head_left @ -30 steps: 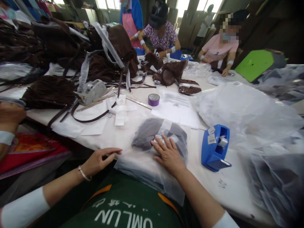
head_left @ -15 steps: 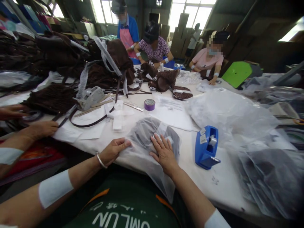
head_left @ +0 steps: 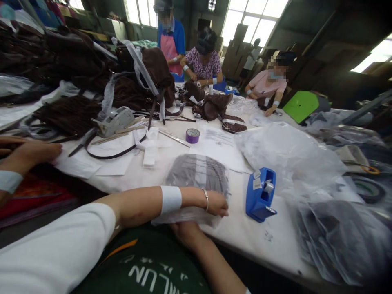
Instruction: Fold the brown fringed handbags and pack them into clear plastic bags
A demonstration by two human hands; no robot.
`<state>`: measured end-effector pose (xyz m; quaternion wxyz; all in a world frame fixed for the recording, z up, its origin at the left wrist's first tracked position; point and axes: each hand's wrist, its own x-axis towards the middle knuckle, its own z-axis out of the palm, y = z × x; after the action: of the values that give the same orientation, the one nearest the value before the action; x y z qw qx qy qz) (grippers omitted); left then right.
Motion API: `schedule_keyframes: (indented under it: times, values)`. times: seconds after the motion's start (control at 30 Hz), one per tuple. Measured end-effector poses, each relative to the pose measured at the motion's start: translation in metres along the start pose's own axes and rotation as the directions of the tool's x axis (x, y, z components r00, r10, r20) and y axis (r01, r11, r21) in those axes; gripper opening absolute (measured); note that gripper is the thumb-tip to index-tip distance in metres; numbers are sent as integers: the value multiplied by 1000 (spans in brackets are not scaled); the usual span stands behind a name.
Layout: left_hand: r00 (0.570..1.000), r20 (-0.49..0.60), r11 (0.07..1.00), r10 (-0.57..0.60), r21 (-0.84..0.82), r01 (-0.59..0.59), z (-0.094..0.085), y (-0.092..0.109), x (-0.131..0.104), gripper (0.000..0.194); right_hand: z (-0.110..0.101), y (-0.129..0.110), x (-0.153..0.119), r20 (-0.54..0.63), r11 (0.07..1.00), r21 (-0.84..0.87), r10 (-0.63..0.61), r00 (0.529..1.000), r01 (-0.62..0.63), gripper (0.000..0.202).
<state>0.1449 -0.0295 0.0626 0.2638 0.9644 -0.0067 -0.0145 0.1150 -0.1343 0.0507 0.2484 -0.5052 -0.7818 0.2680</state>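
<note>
Head view: a rounded dark bundle in translucent plastic [head_left: 183,168] lies on the white desk [head_left: 238,198], probably light, soft and slippery, best held by its edges, where the left hand [head_left: 218,204] curls and the right hand [head_left: 186,232] is half-hidden, either grip impossible to tell.

Right hand [head_left: 186,233]: fingers hidden. Packed bag [head_left: 183,171] partly covered by left forearm [head_left: 139,204]. Co-worker's arm [head_left: 18,166] cut by left edge.

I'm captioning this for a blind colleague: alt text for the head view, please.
A person's left hand is curled at the right side of a plastic-wrapped dark bundle; the right hand is partly hidden under the left arm. A blue tape dispenser sits right, brown bags are heaped left.
</note>
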Motion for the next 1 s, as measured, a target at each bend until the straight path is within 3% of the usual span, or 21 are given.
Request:
schedule_keyframes:
  times: [0.03,0.1,0.13,0.17,0.23,0.3,0.37,0.43,0.53,0.7,0.83,1.0]
  values:
    - [998,33,997,48,-59,-46,8,-6,-7,19,-5,-5,-7,126,992,116,-60,990,46,31]
    - [994,-32,972,101,-211,-105,9,-21,-29,25,-22,-7,-16,338,926,370,-204,919,70,33]
    - [990,-123,954,74,-279,-106,5,-30,-43,32,-34,-3,-17,364,898,437,-224,904,47,35]
    - [972,-234,947,2,-312,-77,1,-39,-57,36,-44,6,-17,324,903,429,-172,930,18,36]
    - [895,-414,975,-164,-203,85,-3,-55,-86,35,-57,33,-13,92,969,235,48,995,-68,38]
    - [865,-454,966,-215,33,257,7,-61,-116,42,-53,65,-11,-174,978,-92,167,970,-185,41]
    - [908,-383,940,-173,210,268,27,-56,-142,54,-37,91,-16,-246,903,-375,122,962,-211,52]
    - [951,-294,939,-100,289,188,47,-46,-161,54,-18,106,-27,-179,842,-523,45,983,-134,60]
    - [967,-244,951,-74,274,143,58,-43,-171,51,-5,114,-38,-87,825,-564,-6,996,-44,61]
    - [985,-171,987,-26,149,52,44,-67,-165,52,-14,117,-34,-16,858,-513,-36,999,23,62]
    - [993,-122,997,10,79,0,40,-61,-170,56,-19,116,-35,60,891,-452,-22,998,47,60]
    - [971,-193,984,-143,75,160,40,-55,-172,60,-21,108,-50,18,923,-379,73,997,-61,58]
